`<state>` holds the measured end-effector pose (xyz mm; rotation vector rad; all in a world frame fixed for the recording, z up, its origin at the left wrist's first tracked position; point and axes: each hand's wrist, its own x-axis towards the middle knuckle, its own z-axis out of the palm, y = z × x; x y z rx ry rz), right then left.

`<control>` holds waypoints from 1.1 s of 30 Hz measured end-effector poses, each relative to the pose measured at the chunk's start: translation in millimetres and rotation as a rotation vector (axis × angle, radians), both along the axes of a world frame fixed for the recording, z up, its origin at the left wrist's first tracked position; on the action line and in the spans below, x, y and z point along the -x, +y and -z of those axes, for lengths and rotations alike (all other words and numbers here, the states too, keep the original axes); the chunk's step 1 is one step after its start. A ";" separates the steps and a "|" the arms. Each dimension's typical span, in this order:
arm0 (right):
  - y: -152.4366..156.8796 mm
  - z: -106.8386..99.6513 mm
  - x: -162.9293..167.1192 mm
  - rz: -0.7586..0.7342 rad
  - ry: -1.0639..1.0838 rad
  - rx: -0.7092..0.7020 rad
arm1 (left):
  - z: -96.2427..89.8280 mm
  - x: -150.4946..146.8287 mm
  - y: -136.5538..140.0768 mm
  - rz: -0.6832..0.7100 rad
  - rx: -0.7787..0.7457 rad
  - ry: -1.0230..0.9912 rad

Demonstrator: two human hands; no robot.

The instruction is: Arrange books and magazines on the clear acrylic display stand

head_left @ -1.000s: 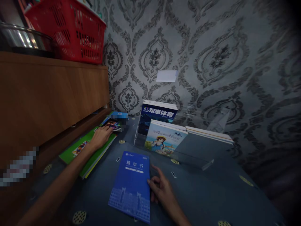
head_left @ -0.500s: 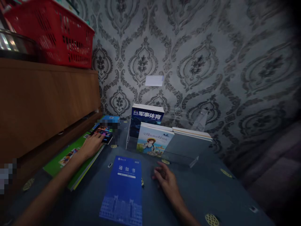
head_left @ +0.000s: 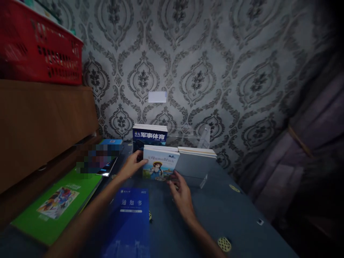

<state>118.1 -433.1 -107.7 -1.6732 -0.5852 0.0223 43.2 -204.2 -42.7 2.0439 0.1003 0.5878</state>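
1 head-worn camera looks forward and down over a table (head_left: 242, 218) toward a wall (head_left: 172, 46).

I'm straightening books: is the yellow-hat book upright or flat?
Upright: the yellow-hat book stands cover forward, title uppermost, between the left hand and the right hand.

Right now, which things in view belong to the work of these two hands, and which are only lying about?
Belonging:
girl-cover book, between left hand and right hand
clear stand holding it

Lying about:
blue booklet
green book
red basket, up on the cabinet
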 end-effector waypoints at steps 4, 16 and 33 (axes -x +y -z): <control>-0.2 3.8 1.8 -0.007 0.005 -0.015 | 3.9 -3.9 1.4 0.005 0.016 0.003; 29.5 0.6 6.0 -0.047 -0.067 0.007 | -3.8 19.2 28.2 -0.104 -0.264 -0.054; 58.7 38.7 -18.2 0.067 -0.361 0.092 | 12.5 34.7 28.3 -0.427 -0.243 -0.112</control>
